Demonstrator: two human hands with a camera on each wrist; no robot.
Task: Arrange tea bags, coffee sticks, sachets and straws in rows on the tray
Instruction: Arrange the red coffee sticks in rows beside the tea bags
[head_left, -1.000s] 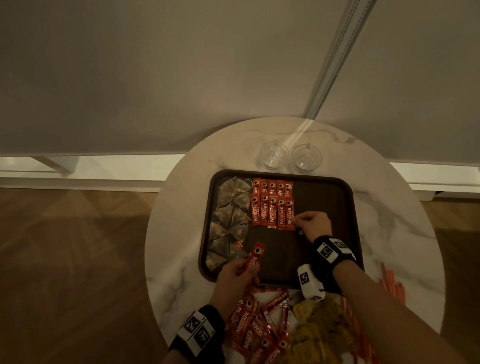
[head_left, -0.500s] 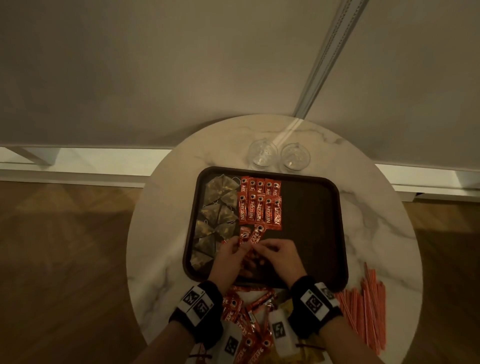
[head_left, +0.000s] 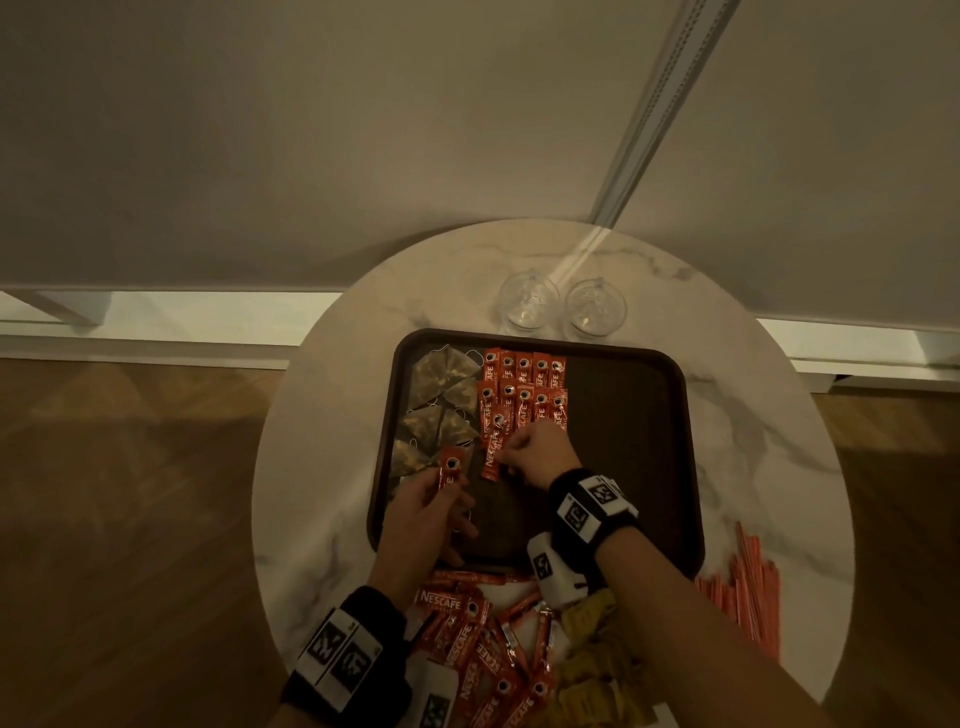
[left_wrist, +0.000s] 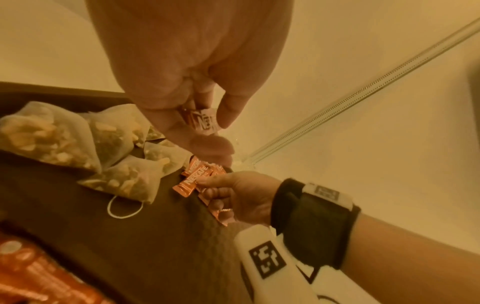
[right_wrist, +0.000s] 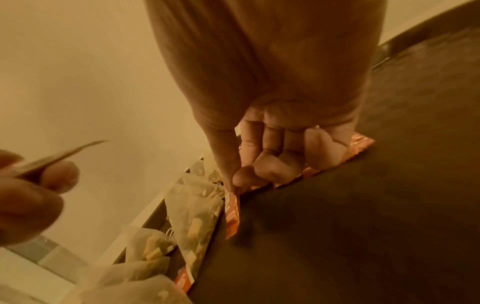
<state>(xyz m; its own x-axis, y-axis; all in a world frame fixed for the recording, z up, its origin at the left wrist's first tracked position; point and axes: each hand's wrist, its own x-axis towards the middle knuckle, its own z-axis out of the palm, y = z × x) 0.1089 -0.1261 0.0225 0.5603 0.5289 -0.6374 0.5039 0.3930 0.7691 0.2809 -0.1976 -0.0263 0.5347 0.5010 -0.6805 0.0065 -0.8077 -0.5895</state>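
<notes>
A dark brown tray (head_left: 649, 447) sits on a round marble table. Pyramid tea bags (head_left: 441, 400) line its left side, and two rows of red coffee sticks (head_left: 522, 387) lie beside them. My left hand (head_left: 431, 499) pinches one red coffee stick (head_left: 450, 470) above the tray's near left part; it shows between thumb and finger in the left wrist view (left_wrist: 203, 121). My right hand (head_left: 537, 454) pinches another coffee stick (head_left: 493, 457) at the near end of the rows, its tip low over the tray (right_wrist: 231, 211).
Loose coffee sticks (head_left: 483, 649) and yellow sachets (head_left: 597, 670) are piled on the table near me. Orange straws (head_left: 748, 597) lie to the tray's right. Two clear glasses (head_left: 561, 306) stand behind the tray, by the wall.
My hands met at the tray's near middle and have parted. The right hand moved up to the rows with a stick. The left hand drew left with another.
</notes>
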